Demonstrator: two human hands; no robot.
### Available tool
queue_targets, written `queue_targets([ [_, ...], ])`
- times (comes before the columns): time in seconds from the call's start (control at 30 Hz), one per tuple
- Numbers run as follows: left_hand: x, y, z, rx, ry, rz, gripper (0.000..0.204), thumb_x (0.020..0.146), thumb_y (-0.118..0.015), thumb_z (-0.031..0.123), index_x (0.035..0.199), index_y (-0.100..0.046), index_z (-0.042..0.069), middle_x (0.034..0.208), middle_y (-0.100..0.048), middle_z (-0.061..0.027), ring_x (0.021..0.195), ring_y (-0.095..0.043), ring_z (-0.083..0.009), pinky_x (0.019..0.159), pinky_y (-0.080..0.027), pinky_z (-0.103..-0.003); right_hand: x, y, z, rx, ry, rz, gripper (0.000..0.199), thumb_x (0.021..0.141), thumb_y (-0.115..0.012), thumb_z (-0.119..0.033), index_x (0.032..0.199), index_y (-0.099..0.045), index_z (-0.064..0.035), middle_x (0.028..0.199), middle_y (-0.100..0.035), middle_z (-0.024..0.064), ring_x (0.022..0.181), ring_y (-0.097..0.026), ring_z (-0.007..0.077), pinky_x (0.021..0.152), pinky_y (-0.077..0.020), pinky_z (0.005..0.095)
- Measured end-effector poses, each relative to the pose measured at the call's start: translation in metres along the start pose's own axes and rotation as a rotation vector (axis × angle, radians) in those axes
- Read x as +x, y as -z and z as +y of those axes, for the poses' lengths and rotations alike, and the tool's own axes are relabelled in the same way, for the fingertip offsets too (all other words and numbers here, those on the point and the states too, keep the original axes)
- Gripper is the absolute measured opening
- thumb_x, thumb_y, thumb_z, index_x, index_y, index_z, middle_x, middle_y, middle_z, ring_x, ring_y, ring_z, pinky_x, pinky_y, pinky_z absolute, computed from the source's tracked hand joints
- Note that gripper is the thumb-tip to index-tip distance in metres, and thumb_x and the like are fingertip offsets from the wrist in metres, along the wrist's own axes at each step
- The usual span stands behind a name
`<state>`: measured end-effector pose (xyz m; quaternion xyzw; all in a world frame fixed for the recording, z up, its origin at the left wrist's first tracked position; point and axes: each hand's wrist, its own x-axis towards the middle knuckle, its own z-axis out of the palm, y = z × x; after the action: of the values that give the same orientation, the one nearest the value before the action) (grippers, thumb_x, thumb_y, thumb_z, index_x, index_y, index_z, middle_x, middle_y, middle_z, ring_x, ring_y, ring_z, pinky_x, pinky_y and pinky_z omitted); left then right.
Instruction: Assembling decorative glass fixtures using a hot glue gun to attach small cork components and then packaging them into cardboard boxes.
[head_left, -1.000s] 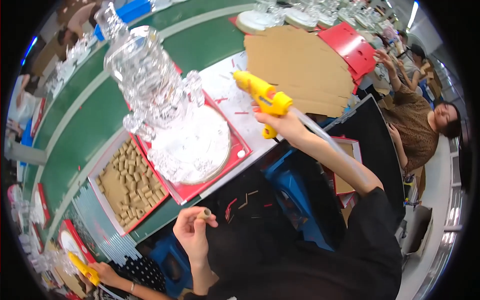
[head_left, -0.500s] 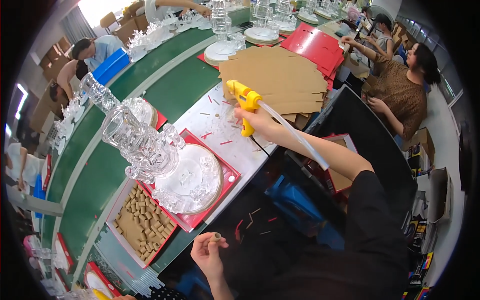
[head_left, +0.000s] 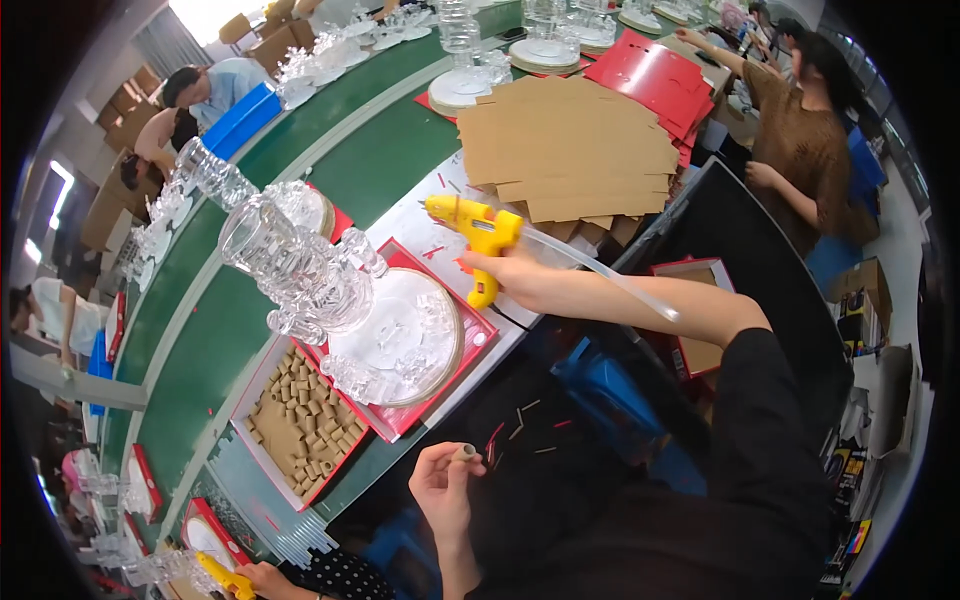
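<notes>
Near frame centre, a yellow glue gun [head_left: 478, 235] is clasped by the right hand [head_left: 510, 277], grip closed. At bottom centre, a small cardboard tube [head_left: 463, 453] is pinched in the left hand [head_left: 443, 492].

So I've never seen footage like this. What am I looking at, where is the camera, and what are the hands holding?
No machine here: a person works with bare hands, filmed by a fisheye camera on their head looking down, so straight edges bend. The right hand grips a yellow glue gun above the green workbench. The left hand pinches a small tan tube. On the bench sit a clear glass ornament on a round plate in a red tray, a tray of tan tubes and a stack of cardboard sheets. Other people work nearby.
</notes>
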<state>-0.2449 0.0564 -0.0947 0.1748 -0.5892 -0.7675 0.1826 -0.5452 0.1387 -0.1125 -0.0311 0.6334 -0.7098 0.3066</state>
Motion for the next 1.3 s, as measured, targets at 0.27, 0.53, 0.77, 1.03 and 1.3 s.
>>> queue_targets([
  [0.27,-0.006,0.013,0.005,0.001,0.068,0.057,0.011,0.088,-0.056,-0.003,0.099,-0.057,-0.005,0.085,-0.066,-0.0121,0.07,-0.064,-0.0153,0.068,-0.052,-0.025,-0.06,0.016,-0.003,-0.621,0.07,-0.213,0.06,0.083,-0.067,-0.039,0.121,-0.051,0.006,0.12,-0.057,0.0196,0.109,-0.056,0.0249,0.094,-0.0452,0.0376],
  [0.53,0.009,-0.011,0.014,-0.078,0.166,-0.077,0.012,0.087,-0.059,0.0,0.098,-0.056,-0.005,0.083,-0.065,-0.0125,0.072,-0.064,-0.0165,0.067,-0.053,-0.026,-0.002,0.037,-0.138,-1.19,0.9,-0.281,0.02,0.081,-0.064,-0.013,0.097,-0.063,-0.0019,0.097,-0.065,0.013,0.097,-0.062,0.0273,0.083,-0.0496,0.0372],
  [0.77,0.039,-0.039,0.03,-0.066,0.214,-0.197,0.014,0.089,-0.062,0.003,0.099,-0.058,-0.004,0.085,-0.066,-0.0093,0.071,-0.061,-0.0122,0.065,-0.051,-0.024,0.179,0.079,-0.139,-1.909,0.946,-0.247,0.045,0.086,-0.059,-0.04,0.12,-0.059,-0.0102,0.125,-0.053,0.02,0.112,-0.053,0.038,0.097,-0.0434,0.0418],
  [1.03,0.058,-0.039,0.014,-0.124,0.362,-0.196,0.015,0.087,-0.06,-0.004,0.102,-0.059,-0.003,0.09,-0.066,-0.0094,0.078,-0.063,-0.0135,0.071,-0.052,-0.025,0.214,0.136,-0.141,-1.674,0.579,0.228,0.05,0.09,-0.05,-0.042,0.124,-0.052,-0.0041,0.122,-0.056,0.0199,0.113,-0.053,0.0369,0.096,-0.044,0.0432],
  [1.3,0.074,-0.056,0.007,-0.117,0.424,-0.251,0.014,0.086,-0.06,-0.006,0.1,-0.06,-0.003,0.089,-0.066,-0.0095,0.078,-0.063,-0.0135,0.071,-0.052,-0.025,0.259,0.115,-0.153,-1.511,0.883,-0.079,0.049,0.087,-0.053,-0.046,0.102,-0.062,-0.0009,0.106,-0.064,0.0199,0.096,-0.062,0.0342,0.083,-0.0494,0.0428],
])
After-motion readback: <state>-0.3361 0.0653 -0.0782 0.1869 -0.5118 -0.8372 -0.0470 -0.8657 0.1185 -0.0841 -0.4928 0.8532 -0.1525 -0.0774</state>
